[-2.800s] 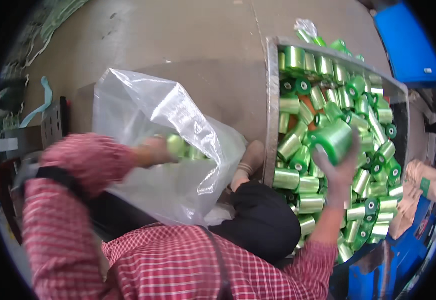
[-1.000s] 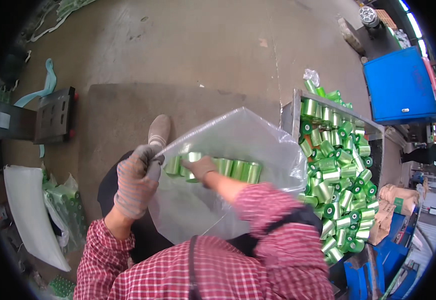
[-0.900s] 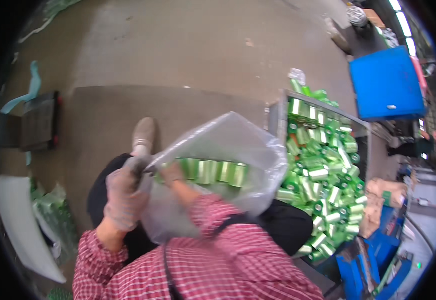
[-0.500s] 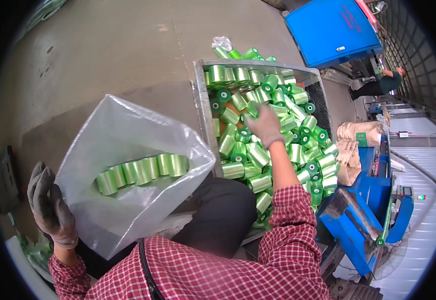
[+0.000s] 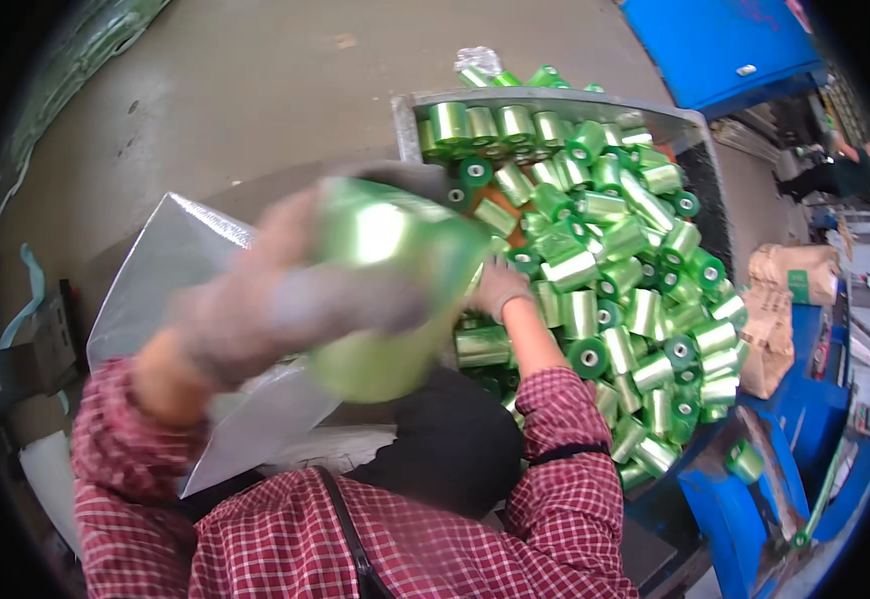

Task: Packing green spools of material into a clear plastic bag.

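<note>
Close in front of me, my left hand [image 5: 255, 299], in a grey glove, is closed round a green roll of plastic film [image 5: 385, 230], both smeared by motion. Behind them is a clear plastic bag [image 5: 145, 290], its rolls now hidden from sight. My right hand [image 5: 501, 288], also gloved, is at the near left side of a grey-rimmed crate [image 5: 407, 125], beside the heaped green film rolls [image 5: 620, 240]. Its fingertips are partly covered by the blurred roll, so their grip does not show.
A few rolls and a crumpled clear wrapper [image 5: 477, 62] lie beyond the crate. On the right are a blue cabinet [image 5: 720, 50], brown paper sacks [image 5: 767, 334] and a blue machine [image 5: 725, 499] with a green roll [image 5: 745, 461] on it. A person [image 5: 835, 175] stands far right.
My left hand has come up from beside the bag toward the crate and taken hold of a roll. My right hand has drawn back toward me. The bag's opening has sagged.
</note>
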Available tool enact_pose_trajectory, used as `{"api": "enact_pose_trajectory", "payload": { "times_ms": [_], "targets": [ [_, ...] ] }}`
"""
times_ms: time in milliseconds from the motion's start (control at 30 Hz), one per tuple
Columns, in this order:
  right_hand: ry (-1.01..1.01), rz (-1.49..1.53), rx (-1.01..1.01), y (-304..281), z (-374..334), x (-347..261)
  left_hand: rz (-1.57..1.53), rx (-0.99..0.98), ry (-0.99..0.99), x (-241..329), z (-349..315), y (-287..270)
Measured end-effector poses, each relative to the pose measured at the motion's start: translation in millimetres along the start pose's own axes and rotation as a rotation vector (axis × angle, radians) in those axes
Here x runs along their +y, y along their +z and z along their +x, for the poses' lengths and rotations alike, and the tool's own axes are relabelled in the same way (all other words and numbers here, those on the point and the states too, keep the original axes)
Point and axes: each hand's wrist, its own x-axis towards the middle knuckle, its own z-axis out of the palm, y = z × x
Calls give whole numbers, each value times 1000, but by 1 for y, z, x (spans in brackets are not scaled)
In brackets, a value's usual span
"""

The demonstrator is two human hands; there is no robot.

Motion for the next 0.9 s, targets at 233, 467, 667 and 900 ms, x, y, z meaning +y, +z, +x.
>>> {"api": "enact_pose_trajectory", "payload": {
  "times_ms": [233, 467, 667, 900],
  "targets": [
    [-60, 394, 467, -40, -44, 1, 1030, -139, -713, -87, -55, -144],
    [-461, 1061, 606, -160, -228, -70, 456, 603, -634, -309, 0, -99],
    [-831, 176, 128, -131, -204, -254, 1038, 375, -467, -346, -39, -69],
    [-560, -396, 99, 138, -54, -383, 295, -80, -166, -284, -132, -10]
  ]
}}
